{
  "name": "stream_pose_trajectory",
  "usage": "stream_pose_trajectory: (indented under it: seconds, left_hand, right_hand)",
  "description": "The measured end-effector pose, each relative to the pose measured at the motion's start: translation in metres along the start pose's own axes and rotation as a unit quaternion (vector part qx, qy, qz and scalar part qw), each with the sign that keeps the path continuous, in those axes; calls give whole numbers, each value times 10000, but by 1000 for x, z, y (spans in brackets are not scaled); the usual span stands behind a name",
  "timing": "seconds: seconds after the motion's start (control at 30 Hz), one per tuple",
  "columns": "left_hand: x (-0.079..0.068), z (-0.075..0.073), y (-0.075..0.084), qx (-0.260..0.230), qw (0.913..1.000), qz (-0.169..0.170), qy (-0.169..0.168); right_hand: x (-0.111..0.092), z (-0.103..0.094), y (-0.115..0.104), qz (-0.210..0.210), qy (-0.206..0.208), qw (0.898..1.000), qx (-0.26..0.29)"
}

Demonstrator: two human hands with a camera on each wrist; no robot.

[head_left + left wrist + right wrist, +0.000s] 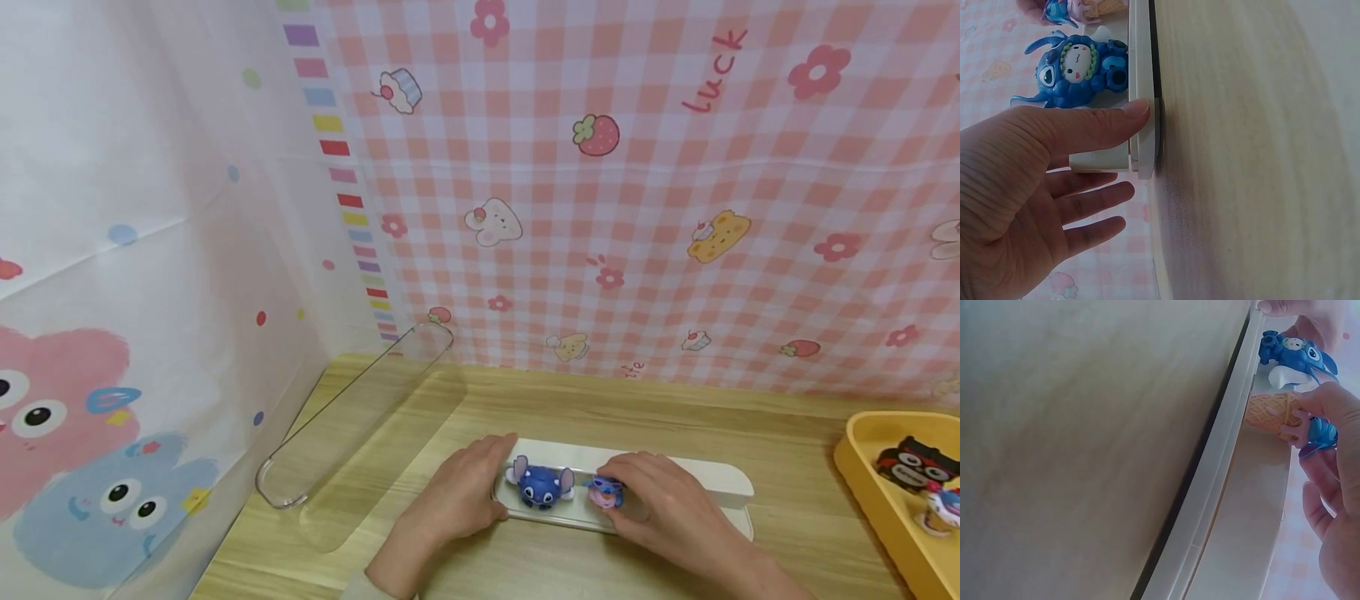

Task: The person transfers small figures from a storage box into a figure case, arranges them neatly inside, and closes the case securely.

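A long white two-step display base (585,454) lies on the wooden table. At its left end my left hand (465,487) grips it, the thumb (1104,128) pressed along the front edge and the fingers behind. A blue long-eared figurine (542,487) stands on the lower step beside that hand; the left wrist view shows a white face (1077,64) in its middle. My right hand (667,504) pinches a second figurine (606,492), an ice cream cone with a blue and pink top. The waffle cone (1272,411) points down at the step, just right of the blue figurine.
On the left, a clear plastic cover (367,417) lies on the table (795,467). A yellow tray (862,467) at the right holds a black and red figurine (917,465) and a colourful one (943,504). A pink checked cloth (637,192) hangs behind.
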State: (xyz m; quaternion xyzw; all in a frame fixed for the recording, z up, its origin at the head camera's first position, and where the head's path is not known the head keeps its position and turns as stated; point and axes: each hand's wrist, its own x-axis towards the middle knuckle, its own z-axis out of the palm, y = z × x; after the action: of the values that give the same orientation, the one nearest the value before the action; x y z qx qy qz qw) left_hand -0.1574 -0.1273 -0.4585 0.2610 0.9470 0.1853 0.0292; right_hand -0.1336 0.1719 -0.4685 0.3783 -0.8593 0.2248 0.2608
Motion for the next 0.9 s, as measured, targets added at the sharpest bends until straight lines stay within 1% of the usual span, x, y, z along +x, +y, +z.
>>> stream_pose_trajectory:
  seconds: [0.2,0.33,0.57,0.7,0.9]
  left_hand:
    - [0,-1,1,-19,10000,-2,-26]
    - [1,-2,2,-12,10000,8,-17]
    - [1,-3,3,67,9999,79,28]
    - [1,-4,3,45,10000,54,1]
    - [0,-3,2,3,10000,66,-12]
  right_hand:
    - [-1,-2,-1,53,-31,9999,107]
    - [-1,-3,-1,120,-84,9999,82]
    - [-1,-3,1,10,-60,9999,106]
    - [0,-3,2,-29,-61,9999,93]
    - [0,-3,0,33,-169,9998,24]
